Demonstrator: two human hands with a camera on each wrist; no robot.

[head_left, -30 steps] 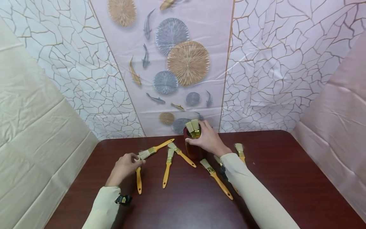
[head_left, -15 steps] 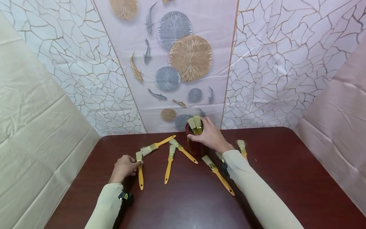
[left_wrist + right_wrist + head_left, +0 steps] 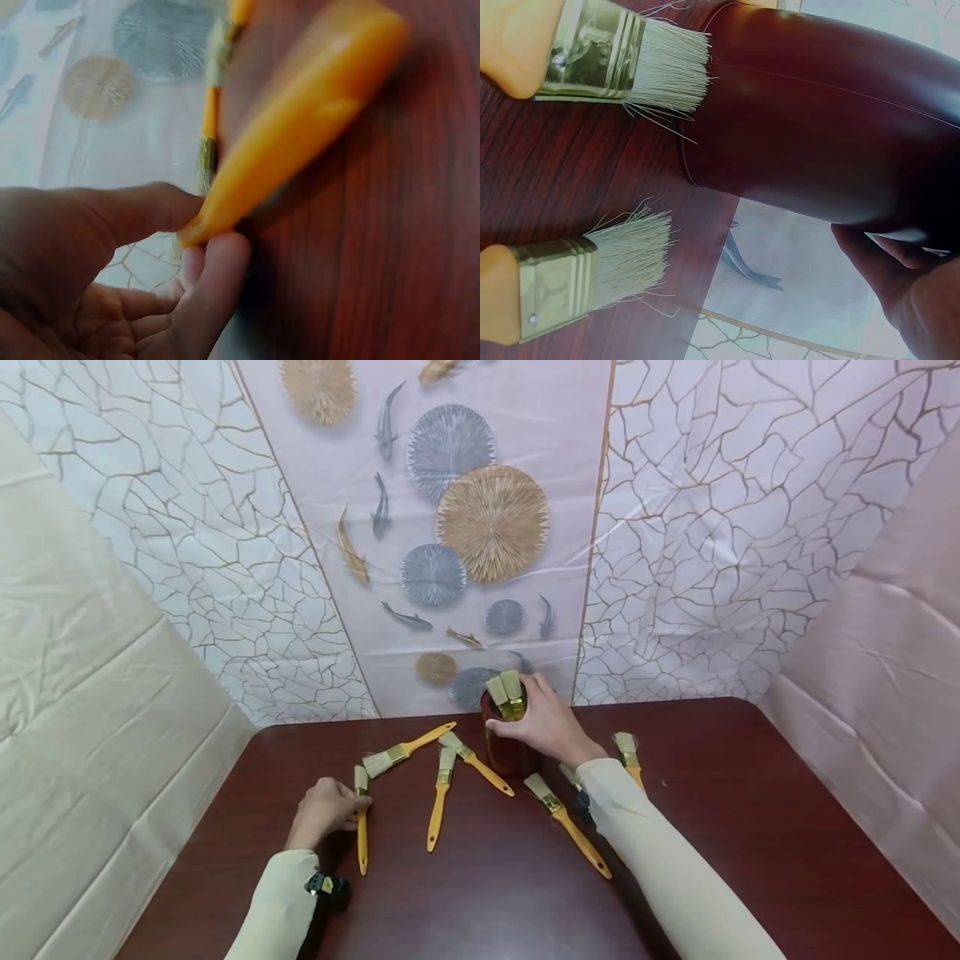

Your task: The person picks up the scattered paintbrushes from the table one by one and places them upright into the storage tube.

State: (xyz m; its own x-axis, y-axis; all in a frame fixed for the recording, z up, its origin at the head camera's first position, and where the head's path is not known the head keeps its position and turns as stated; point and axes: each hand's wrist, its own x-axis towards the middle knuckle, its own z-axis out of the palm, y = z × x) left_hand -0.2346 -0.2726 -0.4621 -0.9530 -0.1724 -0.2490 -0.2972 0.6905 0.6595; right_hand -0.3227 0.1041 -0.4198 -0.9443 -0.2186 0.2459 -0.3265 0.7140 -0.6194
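Observation:
My left hand [image 3: 324, 814] pinches a paintbrush [image 3: 363, 843] between thumb and fingers, near where the handle meets the metal ferrule. Its pale bristles point away from me. In the left wrist view the yellow handle [image 3: 300, 112] slants up from the fingertips, blurred at its near end. My right hand [image 3: 551, 722] grips a dark red cylindrical cup [image 3: 504, 752] near its rim, the thumb at the front. Two paintbrushes [image 3: 504, 689] stand in the cup, bristles up. The right wrist view shows the cup's smooth side [image 3: 817, 112] with fingers against it.
Several yellow-handled paintbrushes lie on the dark table: one by the left hand [image 3: 420, 743], two left of the cup [image 3: 441, 797] and others near the right forearm [image 3: 566, 827]. One brush [image 3: 628, 750] is partly behind the sleeve. A patterned cloth [image 3: 480, 610] hangs behind the table.
My left hand has shifted from the brush's bristle end down toward its handle, uncovering the bristles, and the brush has moved slightly toward me. My right hand keeps its grip on the cup.

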